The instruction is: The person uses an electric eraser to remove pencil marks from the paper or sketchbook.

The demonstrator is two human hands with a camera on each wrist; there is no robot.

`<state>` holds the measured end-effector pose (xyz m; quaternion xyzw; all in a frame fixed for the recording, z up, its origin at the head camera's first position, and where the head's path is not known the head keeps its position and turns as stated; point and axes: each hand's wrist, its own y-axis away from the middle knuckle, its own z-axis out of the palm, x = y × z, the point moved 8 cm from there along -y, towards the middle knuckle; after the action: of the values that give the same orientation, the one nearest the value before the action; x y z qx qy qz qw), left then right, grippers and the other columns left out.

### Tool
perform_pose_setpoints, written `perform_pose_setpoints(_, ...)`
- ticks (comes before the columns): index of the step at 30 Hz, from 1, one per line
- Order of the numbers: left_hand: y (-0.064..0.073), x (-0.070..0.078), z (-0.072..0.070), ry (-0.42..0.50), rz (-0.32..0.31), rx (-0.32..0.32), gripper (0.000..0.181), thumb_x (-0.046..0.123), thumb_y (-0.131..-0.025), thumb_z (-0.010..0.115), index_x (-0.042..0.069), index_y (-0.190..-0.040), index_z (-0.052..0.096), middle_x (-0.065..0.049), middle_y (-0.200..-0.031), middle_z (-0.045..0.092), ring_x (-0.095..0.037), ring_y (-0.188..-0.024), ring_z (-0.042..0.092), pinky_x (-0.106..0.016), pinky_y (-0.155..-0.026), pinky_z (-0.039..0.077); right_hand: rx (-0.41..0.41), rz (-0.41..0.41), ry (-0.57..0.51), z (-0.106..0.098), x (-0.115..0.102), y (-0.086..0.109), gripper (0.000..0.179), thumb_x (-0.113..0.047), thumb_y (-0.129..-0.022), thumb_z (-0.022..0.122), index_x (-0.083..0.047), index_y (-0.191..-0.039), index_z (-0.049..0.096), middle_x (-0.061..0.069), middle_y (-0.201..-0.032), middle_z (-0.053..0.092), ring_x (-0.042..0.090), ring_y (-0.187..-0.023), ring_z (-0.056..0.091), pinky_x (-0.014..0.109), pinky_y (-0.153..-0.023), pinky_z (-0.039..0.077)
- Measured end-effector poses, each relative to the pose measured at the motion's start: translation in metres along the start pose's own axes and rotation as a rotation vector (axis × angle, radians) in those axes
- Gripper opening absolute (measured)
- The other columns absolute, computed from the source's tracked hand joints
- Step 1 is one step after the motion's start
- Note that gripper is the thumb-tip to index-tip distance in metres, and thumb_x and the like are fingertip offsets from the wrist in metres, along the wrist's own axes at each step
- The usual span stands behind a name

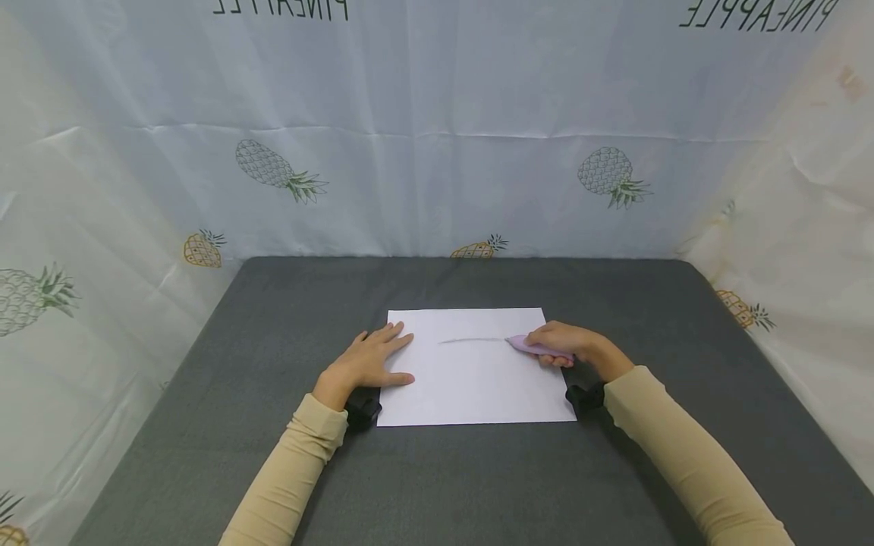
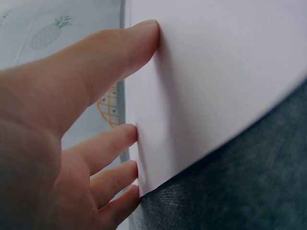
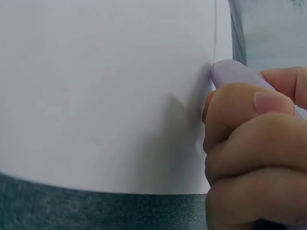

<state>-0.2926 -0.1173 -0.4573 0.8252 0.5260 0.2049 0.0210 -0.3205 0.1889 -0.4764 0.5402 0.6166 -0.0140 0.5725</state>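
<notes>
A white sheet of paper (image 1: 471, 390) lies on the dark grey table. My left hand (image 1: 369, 360) rests flat on its left edge, fingers spread and thumb apart; in the left wrist view the thumb (image 2: 127, 50) and fingertips touch the paper. Near the sheet's right edge, my right hand (image 1: 563, 343) grips a light-purple utility knife (image 1: 539, 347), its tip pointing left against the paper. From that tip a thin grey line (image 1: 471, 340) runs left across the upper part of the sheet; whether it is a slit or a mark I cannot tell. Curled fingers (image 3: 249, 143) hide much of the knife's body.
The grey table (image 1: 437, 485) extends around the paper on every side. Behind it hangs a pale curtain (image 1: 444, 189) printed with pineapples, continuing down both sides. Black straps (image 1: 363, 413) show at both wrists.
</notes>
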Motion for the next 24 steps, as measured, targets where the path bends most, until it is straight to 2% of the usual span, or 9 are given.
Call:
perform_pose_setpoints(5,0.0004,0.0004,-0.0004,0.002,-0.002,-0.001,0.082,0.053,-0.085,0.064,0.017,-0.152,0.032,-0.010,-0.163,0.020,-0.033,-0.152,0.018,-0.063,-0.120,0.013,0.007,0.016,0.007,-0.0005,-0.0029,0.0013,0.039,-0.027,-0.100,0.041,0.002,-0.126,0.045,-0.005,-0.056,0.046,0.002,-0.040,0.034,0.015,-0.039,0.031)
perform_pose_setpoints(24,0.0006,0.0011,-0.0008,-0.009,-0.003,0.001,0.082,0.052,-0.085,0.065,0.016,-0.151,0.032,-0.011,-0.163,0.021,-0.033,-0.152,0.020,-0.064,-0.120,0.014,0.012,0.021,0.007,0.0001,-0.0039,0.0036,0.040,-0.027,-0.099,0.042,0.002,-0.126,0.045,-0.005,-0.055,0.044,0.001,-0.039,0.033,0.015,-0.038,0.030)
